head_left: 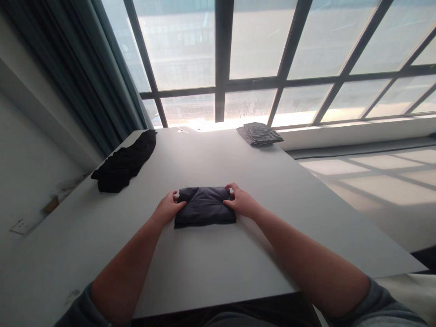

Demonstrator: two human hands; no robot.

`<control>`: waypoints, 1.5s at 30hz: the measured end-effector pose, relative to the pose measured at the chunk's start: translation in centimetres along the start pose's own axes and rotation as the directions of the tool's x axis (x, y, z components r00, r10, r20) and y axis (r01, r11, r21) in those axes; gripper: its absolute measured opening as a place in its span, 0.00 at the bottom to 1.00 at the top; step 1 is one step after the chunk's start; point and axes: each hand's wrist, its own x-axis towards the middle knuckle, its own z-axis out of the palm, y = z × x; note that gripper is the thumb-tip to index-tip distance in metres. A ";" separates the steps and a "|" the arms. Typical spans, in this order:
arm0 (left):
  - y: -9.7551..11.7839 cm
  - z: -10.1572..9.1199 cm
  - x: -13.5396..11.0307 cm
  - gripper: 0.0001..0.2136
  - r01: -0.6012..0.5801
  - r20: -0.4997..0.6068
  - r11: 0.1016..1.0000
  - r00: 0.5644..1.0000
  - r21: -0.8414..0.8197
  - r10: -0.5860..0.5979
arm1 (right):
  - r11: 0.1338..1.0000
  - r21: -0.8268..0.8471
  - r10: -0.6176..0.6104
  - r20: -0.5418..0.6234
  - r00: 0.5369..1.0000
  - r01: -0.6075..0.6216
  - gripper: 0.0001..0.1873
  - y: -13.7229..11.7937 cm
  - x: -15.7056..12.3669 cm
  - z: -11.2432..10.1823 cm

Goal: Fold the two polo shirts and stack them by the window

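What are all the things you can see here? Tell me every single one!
folded cloth: one, dark grey-blue, middle of the table, between both hands
black garment: one, black, loose heap at the table's far left edge
striped cloth: one, dark with thin pale stripes, folded, far edge by the window
table: one, pale grey, fills the middle
window: one, dark frame, many panes, behind the table
curtain: one, grey-blue, left of the window
wall socket: one, white, left wall
left hand: one, grips the folded cloth's left end
right hand: one, grips its right end
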 end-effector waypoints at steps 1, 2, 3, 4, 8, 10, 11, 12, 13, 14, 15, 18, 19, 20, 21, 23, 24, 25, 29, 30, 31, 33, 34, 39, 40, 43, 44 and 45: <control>-0.1 -0.2 0.1 0.28 -0.011 0.047 0.997 0.999 -0.071 0.015 | 0.999 0.054 0.007 0.017 1.000 -0.008 0.28 0.1 0.1 -0.1; -0.1 -0.4 0.2 0.26 -0.022 0.099 0.991 0.994 -0.128 0.035 | 0.995 0.096 0.014 0.030 0.999 -0.017 0.29 0.1 0.1 -0.2; -0.1 -0.6 0.2 0.25 -0.027 0.147 0.985 0.988 -0.172 0.052 | 0.993 0.115 0.021 0.034 0.999 -0.025 0.29 0.2 0.1 -0.3; 0.0 -0.8 0.2 0.24 -0.023 0.187 0.979 0.980 -0.204 0.062 | 0.994 0.109 0.026 0.028 0.999 -0.029 0.30 0.2 0.1 -0.4; 0.5 -1.1 -0.2 0.30 0.025 0.232 0.929 0.970 -0.369 0.066 | 0.999 0.050 0.019 -0.009 1.000 -0.019 0.39 0.6 0.1 0.0; 0.7 -1.3 -0.5 0.33 0.080 0.270 0.880 0.961 -0.468 0.057 | 0.993 0.120 -0.001 0.012 1.000 -0.001 0.45 0.8 0.4 0.4; 0.8 -1.4 -0.6 0.34 0.117 0.301 0.855 0.952 -0.505 0.048 | 0.985 0.172 -0.014 0.020 1.000 0.010 0.48 1.0 0.6 0.6; 0.8 -1.5 -0.7 0.35 0.153 0.330 0.831 0.943 -0.534 0.039 | 0.973 0.230 -0.030 0.024 0.999 0.024 0.50 1.1 0.9 0.7; 0.8 -1.7 -0.8 0.35 0.180 0.352 0.808 0.935 -0.560 0.036 | 0.954 0.296 -0.046 0.027 0.999 0.036 0.53 1.2 1.1 0.7; 0.8 -1.9 -0.9 0.34 0.193 0.363 0.785 0.931 -0.588 0.042 | 0.929 0.368 -0.056 0.036 0.998 0.039 0.55 1.3 1.3 0.7; 0.8 -2.1 -0.9 0.34 0.192 0.362 0.763 0.930 -0.617 0.059 | 0.898 0.440 -0.058 0.059 0.997 0.027 0.58 1.4 1.5 0.6; 0.6 -2.6 -0.8 0.33 0.137 0.342 0.718 0.928 -0.682 0.148 | 0.774 0.627 -0.037 0.179 0.983 -0.085 0.66 1.3 1.8 0.1; 0.5 -2.8 -0.7 0.32 0.113 0.337 0.719 0.925 -0.686 0.177 | 0.731 0.671 -0.034 0.215 0.976 -0.122 0.66 1.3 1.8 0.0; 0.4 -3.0 -0.7 0.32 0.088 0.331 0.726 0.922 -0.682 0.200 | 0.690 0.709 -0.046 0.243 0.969 -0.145 0.64 1.3 1.8 -0.2; 0.3 -3.2 -0.7 0.31 0.064 0.325 0.736 0.920 -0.674 0.217 | 0.656 0.737 -0.069 0.272 0.960 -0.162 0.59 1.4 1.7 -0.3; 0.2 -3.6 -0.6 0.29 0.018 0.305 0.763 0.923 -0.646 0.236 | 0.625 0.755 -0.122 0.349 0.929 -0.201 0.44 1.5 1.7 -0.4; 0.2 -3.7 -0.6 0.29 -0.008 0.286 0.777 0.928 -0.630 0.241 | 0.634 0.742 -0.138 0.386 0.912 -0.218 0.37 1.6 1.7 -0.4; 0.4 -3.9 -0.6 0.29 -0.037 0.257 0.789 0.935 -0.613 0.243 | 0.659 0.720 -0.143 0.406 0.903 -0.219 0.32 1.6 1.7 -0.4; 1.6 -4.8 -1.1 0.25 -0.230 0.016 0.834 0.961 -0.501 0.275 | 0.793 0.604 -0.189 0.114 0.975 0.083 0.24 1.1 1.3 -1.2; 2.1 -5.2 -1.4 0.23 -0.290 -0.050 0.846 0.953 -0.448 0.300 | 0.805 0.560 -0.229 -0.012 0.973 0.196 0.22 0.9 1.1 -1.6; 2.5 -5.6 -1.7 0.21 -0.348 -0.099 0.855 0.936 -0.384 0.337 | 0.807 0.510 -0.274 -0.122 0.954 0.297 0.20 0.7 0.9 -2.1; 3.2 -6.2 -2.4 0.14 -0.453 -0.104 0.863 0.891 -0.222 0.441 | 0.804 0.399 -0.372 -0.238 0.897 0.440 0.17 0.6 0.7 -3.0; 3.4 -6.5 -2.7 0.10 -0.500 -0.062 0.857 0.866 -0.128 0.496 | 0.805 0.344 -0.424 -0.236 0.874 0.484 0.16 0.7 0.6 -3.4; 3.5 -6.1 -3.3 0.09 -0.621 0.419 0.763 0.749 0.177 0.513 | 0.814 0.138 -0.581 0.186 0.792 0.565 0.10 2.2 0.9 -3.6; 3.5 -6.1 -3.4 0.11 -0.616 0.493 0.766 0.731 0.182 0.471 | 0.816 0.106 -0.574 0.266 0.774 0.569 0.09 2.4 0.9 -3.5; 3.7 -6.4 -3.7 0.14 -0.578 0.579 0.794 0.718 0.187 0.386 | 0.827 -0.006 -0.524 0.355 0.774 0.562 0.17 2.5 0.8 -3.7; 3.8 -6.6 -3.8 0.14 -0.560 0.563 0.803 0.738 0.203 0.372 | 0.834 -0.046 -0.506 0.333 0.796 0.549 0.20 2.2 0.6 -3.7; 4.1 -6.6 -3.9 0.13 -0.542 0.526 0.810 0.767 0.225 0.367 | 0.844 -0.081 -0.491 0.283 0.824 0.531 0.22 1.8 0.4 -3.7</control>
